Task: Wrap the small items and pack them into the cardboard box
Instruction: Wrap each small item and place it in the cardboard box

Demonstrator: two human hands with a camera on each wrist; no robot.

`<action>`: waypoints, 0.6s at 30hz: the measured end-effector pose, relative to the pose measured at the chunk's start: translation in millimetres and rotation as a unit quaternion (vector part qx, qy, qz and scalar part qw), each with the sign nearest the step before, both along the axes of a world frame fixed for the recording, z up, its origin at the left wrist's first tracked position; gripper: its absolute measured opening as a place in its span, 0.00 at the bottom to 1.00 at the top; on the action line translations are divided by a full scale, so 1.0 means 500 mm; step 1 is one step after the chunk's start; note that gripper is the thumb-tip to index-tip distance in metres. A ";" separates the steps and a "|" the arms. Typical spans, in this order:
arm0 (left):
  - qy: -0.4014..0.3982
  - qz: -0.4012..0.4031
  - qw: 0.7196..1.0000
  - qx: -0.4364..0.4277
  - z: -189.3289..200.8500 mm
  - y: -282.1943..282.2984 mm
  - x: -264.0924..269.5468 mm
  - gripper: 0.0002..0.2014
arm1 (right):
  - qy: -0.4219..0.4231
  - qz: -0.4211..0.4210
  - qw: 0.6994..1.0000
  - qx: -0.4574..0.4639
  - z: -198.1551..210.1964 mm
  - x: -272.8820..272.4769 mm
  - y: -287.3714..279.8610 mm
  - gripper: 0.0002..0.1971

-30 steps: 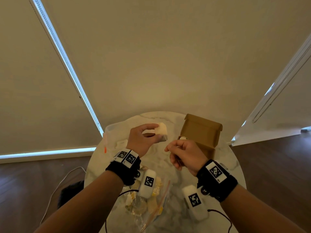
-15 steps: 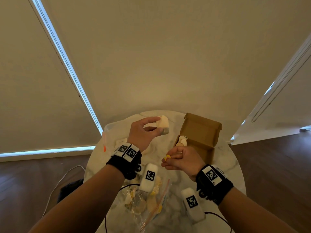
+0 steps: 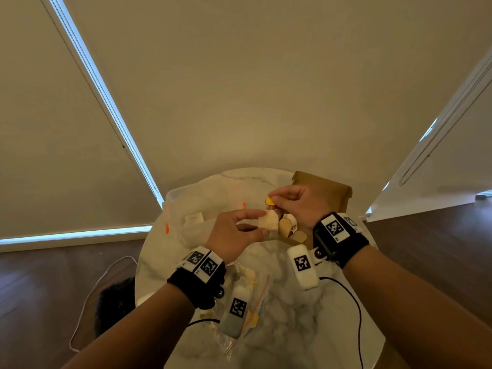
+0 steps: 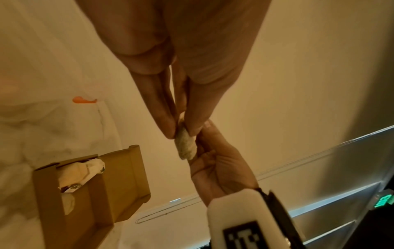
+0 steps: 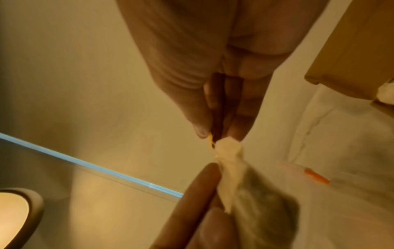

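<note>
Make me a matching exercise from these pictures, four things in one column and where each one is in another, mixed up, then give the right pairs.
Things:
1. tea bag
2. yellow tag
3. box
4. wrapped items

Places:
A. on the table, lid open
B. pinched in the left hand
C. inside the box
D. pinched in the right hand

Pairs: 1-B, 2-D, 3-A, 4-C

cardboard box (image 3: 330,190) open-topped, wrapped items (image 3: 287,225) crowding inside
</note>
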State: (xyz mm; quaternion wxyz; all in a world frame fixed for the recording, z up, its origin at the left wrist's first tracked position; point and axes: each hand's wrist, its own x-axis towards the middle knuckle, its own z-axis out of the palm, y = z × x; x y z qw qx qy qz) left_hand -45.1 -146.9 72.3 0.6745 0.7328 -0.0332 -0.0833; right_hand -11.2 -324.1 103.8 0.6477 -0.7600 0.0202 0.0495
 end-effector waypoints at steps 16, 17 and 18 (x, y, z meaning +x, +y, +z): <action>-0.008 0.005 1.000 -0.018 0.008 -0.011 0.009 0.17 | -0.083 0.039 0.991 -0.098 0.003 -0.055 -0.015 0.03; -0.007 0.004 1.000 -0.020 0.009 -0.011 0.009 0.17 | -0.085 0.042 0.990 -0.104 0.001 -0.056 -0.016 0.03; -0.007 0.003 1.000 -0.022 0.010 -0.012 0.009 0.17 | -0.088 0.043 0.989 -0.110 -0.001 -0.057 -0.018 0.02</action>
